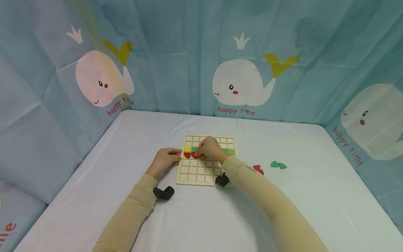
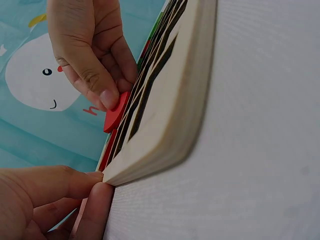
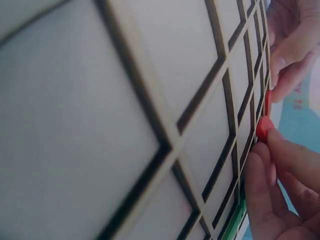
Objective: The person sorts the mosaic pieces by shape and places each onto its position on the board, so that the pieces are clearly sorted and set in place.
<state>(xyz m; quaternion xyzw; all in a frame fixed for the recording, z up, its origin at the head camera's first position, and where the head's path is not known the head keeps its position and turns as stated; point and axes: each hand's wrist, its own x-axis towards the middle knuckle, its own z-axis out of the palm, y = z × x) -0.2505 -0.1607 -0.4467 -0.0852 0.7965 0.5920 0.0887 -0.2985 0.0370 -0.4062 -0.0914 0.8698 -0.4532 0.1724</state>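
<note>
A square wooden grid board (image 1: 201,171) lies on the white table. My left hand (image 1: 165,161) is at its left edge; in the left wrist view the thumb and forefinger pinch that edge. My right hand (image 1: 210,148) reaches over the board and pinches a red quarter-circle piece (image 2: 118,112) between thumb and fingers, tilted at the second cell of a row. In the first cell of that row sits another red quarter-circle piece (image 1: 187,155). Above it are a yellow square (image 1: 187,149) and a green square (image 1: 194,149); the right hand hides part of that row.
Right of the board lie loose red pieces (image 1: 257,168), partly behind the right sleeve, and two green pieces (image 1: 278,164). More green squares (image 1: 231,151) fill cells at the board's right. A whale-print curtain (image 1: 176,70) stands behind the table. Each wrist wears a black camera.
</note>
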